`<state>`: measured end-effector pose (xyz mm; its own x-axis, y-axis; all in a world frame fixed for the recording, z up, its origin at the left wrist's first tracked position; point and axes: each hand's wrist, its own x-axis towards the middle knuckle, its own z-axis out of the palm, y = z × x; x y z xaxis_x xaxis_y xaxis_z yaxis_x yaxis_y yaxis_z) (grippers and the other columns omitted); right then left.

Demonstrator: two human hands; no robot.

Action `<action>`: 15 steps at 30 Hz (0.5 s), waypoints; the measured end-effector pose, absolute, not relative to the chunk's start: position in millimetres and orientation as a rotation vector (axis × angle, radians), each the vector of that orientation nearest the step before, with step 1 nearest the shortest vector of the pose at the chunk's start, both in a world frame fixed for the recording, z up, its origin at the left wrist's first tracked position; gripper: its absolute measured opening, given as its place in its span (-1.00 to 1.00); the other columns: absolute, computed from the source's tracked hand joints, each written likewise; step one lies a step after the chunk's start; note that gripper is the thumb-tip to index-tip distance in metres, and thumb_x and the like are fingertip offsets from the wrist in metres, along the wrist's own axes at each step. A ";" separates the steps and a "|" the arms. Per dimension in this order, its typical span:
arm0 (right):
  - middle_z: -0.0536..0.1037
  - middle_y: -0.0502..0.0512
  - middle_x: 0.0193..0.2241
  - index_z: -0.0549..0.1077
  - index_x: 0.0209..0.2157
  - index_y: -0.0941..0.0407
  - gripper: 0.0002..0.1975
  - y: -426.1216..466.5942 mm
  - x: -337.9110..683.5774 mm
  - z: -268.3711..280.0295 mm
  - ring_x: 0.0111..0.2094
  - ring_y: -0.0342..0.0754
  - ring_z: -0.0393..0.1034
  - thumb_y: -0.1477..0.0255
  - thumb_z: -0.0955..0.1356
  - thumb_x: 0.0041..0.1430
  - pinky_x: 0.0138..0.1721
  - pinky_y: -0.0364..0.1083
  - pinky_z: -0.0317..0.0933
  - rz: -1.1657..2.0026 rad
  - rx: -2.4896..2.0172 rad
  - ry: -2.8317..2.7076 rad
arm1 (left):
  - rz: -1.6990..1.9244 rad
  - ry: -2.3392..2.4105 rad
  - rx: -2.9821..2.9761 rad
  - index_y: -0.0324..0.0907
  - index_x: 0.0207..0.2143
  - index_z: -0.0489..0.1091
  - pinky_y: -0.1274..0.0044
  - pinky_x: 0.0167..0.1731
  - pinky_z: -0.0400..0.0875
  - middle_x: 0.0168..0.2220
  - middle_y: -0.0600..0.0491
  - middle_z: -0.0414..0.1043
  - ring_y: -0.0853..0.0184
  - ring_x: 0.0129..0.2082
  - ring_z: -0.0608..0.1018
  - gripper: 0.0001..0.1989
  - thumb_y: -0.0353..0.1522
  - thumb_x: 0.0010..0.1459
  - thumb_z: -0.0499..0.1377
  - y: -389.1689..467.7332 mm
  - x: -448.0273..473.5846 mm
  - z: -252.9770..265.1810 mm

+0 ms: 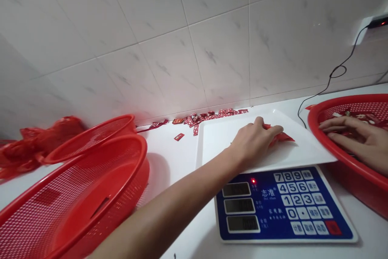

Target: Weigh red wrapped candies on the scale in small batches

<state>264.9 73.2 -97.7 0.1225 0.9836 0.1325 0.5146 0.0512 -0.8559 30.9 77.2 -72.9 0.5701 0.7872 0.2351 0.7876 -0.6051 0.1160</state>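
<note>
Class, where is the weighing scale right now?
In the head view, the weighing scale stands right of centre, beside the red basket at the right hand.

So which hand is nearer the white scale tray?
Left: the left hand is over the tray; the right hand is beyond its right edge, in a red basket.

Red packet (286, 137), white tray (216, 142), blue panel (273, 233), grey-veined pale tiles (218, 49)
</note>
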 end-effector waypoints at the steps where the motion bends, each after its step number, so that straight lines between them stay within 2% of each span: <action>1: 0.50 0.26 -0.06 0.39 -0.34 -0.09 -0.89 73.6 263.7 -96.6 0.03 0.16 0.40 0.31 0.30 0.02 0.14 0.12 0.19 0.769 -1.616 -1.470 | -0.430 -1.397 -2.800 -0.07 0.04 0.44 0.36 -0.32 0.42 -0.13 -0.17 0.39 0.21 -0.35 0.52 -0.66 -0.20 0.32 0.05 79.1 30.8 -70.7; 6: 0.50 0.30 -0.04 0.34 -0.26 -0.08 -0.86 76.8 267.3 -96.9 0.01 0.19 0.42 0.31 0.30 0.08 0.11 0.12 0.24 0.806 -1.664 -1.535 | -0.567 -1.408 -2.852 -0.11 -0.13 0.50 0.42 -0.24 0.41 -0.27 -0.03 0.54 0.23 -0.27 0.55 -0.78 -0.26 0.29 0.11 88.9 15.4 -48.7; 9: 0.50 0.32 -0.05 0.33 -0.25 -0.07 -0.87 82.5 277.2 -95.3 -0.04 0.17 0.45 0.28 0.28 0.12 0.00 0.12 0.32 0.837 -1.652 -1.662 | -0.817 -1.571 -2.833 -0.12 -0.12 0.49 0.50 -0.31 0.41 -0.24 0.03 0.60 0.29 -0.29 0.57 -0.73 -0.19 0.24 0.14 78.4 -27.5 -19.2; 11: 0.52 0.33 -0.09 0.35 -0.29 -0.05 -0.86 89.5 286.5 -91.0 -0.10 0.17 0.47 0.26 0.29 0.07 -0.09 0.12 0.35 0.797 -1.654 -1.828 | -1.003 -1.806 -2.630 -0.11 -0.12 0.50 0.55 -0.42 0.38 -0.24 0.05 0.61 0.33 -0.38 0.55 -0.67 -0.12 0.18 0.16 59.7 -75.3 2.4; 13: 0.53 0.35 -0.14 0.41 -0.32 -0.04 -0.80 97.7 296.4 -86.5 -0.17 0.17 0.48 0.22 0.34 -0.02 -0.14 0.13 0.34 0.655 -1.657 -2.022 | -0.945 -1.990 -2.308 -0.11 -0.19 0.52 0.60 -0.45 0.33 -0.32 0.10 0.60 0.41 -0.47 0.47 -0.66 -0.09 0.12 0.20 33.6 -132.3 18.2; 15: 0.55 0.34 -0.20 0.48 -0.32 -0.05 -0.68 104.1 303.8 -83.9 -0.24 0.17 0.49 0.19 0.42 -0.20 -0.18 0.14 0.34 0.475 -1.711 -2.111 | -0.835 -2.176 -2.012 -0.10 -0.24 0.53 0.63 -0.41 0.28 -0.39 0.17 0.58 0.43 -0.45 0.44 -0.63 -0.03 0.09 0.22 5.8 -187.4 23.5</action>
